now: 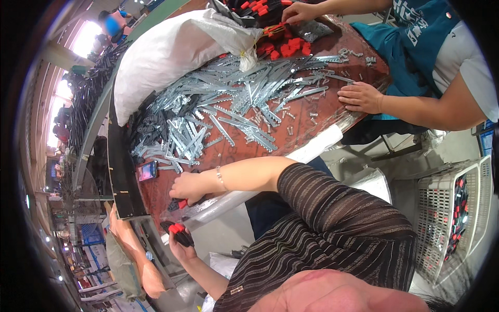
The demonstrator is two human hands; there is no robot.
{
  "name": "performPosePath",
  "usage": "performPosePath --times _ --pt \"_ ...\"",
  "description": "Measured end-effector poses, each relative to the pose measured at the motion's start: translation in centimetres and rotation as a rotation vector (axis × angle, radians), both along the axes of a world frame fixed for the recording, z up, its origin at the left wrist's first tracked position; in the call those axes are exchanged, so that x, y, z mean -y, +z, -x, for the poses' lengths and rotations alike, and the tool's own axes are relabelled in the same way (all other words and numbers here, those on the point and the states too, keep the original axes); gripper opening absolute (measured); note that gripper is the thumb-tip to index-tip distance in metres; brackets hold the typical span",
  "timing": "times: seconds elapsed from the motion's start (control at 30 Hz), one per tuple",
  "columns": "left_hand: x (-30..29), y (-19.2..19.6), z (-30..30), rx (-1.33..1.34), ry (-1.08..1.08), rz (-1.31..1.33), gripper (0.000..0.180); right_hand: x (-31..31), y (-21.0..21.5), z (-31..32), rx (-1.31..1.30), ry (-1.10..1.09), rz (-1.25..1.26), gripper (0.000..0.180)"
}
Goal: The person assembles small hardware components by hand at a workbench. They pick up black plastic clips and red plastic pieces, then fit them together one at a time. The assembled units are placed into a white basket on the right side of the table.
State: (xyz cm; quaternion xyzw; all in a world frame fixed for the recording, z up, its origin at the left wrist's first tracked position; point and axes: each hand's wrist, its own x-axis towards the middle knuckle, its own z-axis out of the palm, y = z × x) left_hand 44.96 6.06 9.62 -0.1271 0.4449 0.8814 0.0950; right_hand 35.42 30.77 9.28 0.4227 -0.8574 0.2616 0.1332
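Note:
My left hand [182, 248], below the table's near left corner, is closed around a black plastic piece [184, 238] with a red part [176, 228] on it. At the table edge just above, my right hand [188, 187] is bent downward with its fingers curled. What its fingertips hold is hidden. A small red piece [182, 203] and dark parts lie right under that hand. Beyond it spreads a heap of notched silvery metal strips [189, 138], with a pile of black plastic parts [148, 122] on its left side.
A phone [147, 170] lies near the table's left edge. A white sack [166, 52] leans over the far side, near red pieces [291, 48]. Small springs [290, 130] are scattered rightward. A co-worker's hand [360, 97] rests there; another [301, 11] reaches the red pieces. White crates [431, 208] stand right.

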Motion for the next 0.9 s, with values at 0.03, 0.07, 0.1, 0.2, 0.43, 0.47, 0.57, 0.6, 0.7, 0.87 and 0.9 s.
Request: performPosePath --times 0.03,0.07,0.1,0.2,0.43,0.47,0.57,0.6,0.7,0.87,0.9 --pt "-2.0 1.0 -0.2 0.097 0.085 0.071 0.022 -1.2 0.3 -0.5 -0.027 -0.029 0.056 0.043" --pt "-3.3 1.1 0.2 0.070 -0.001 0.134 0.023 -2.7 0.9 -0.9 -0.032 -0.035 0.076 0.043" --pt "-4.3 1.9 0.2 0.038 -0.078 0.210 0.025 -3.7 1.6 -1.3 -0.059 -0.013 0.113 0.043" --pt "-9.0 1.6 0.9 -0.033 -0.337 0.354 0.027 -7.1 2.4 -3.5 -0.152 0.017 0.217 0.044" --pt "-17.0 1.5 3.4 -0.093 -0.620 0.665 0.029 -12.6 2.4 -7.0 -0.057 -0.079 0.219 0.049" --pt "-17.6 1.8 3.6 -0.064 -0.639 0.656 0.029 -13.2 2.0 -7.1 -0.043 -0.119 0.202 0.050" --pt "-17.7 1.8 4.7 -0.081 -0.785 0.526 0.029 -14.2 1.2 -8.1 0.049 -0.136 0.242 0.052" --pt "-17.5 1.6 5.3 -0.067 -0.824 0.530 0.030 -14.1 0.1 -7.7 0.065 -0.131 0.294 0.050" --pt "-16.2 1.1 6.1 -0.068 -0.911 0.468 0.042 -14.6 -0.5 -8.3 0.245 -0.177 0.450 0.050" --pt "-17.5 1.5 5.5 -0.026 -0.691 0.317 0.061 -15.5 -0.8 -7.5 0.440 -0.301 0.574 0.057" --pt "-17.2 0.0 5.6 -0.222 -0.743 0.578 0.069 -15.4 -1.2 -7.3 0.404 -0.313 0.614 0.059"
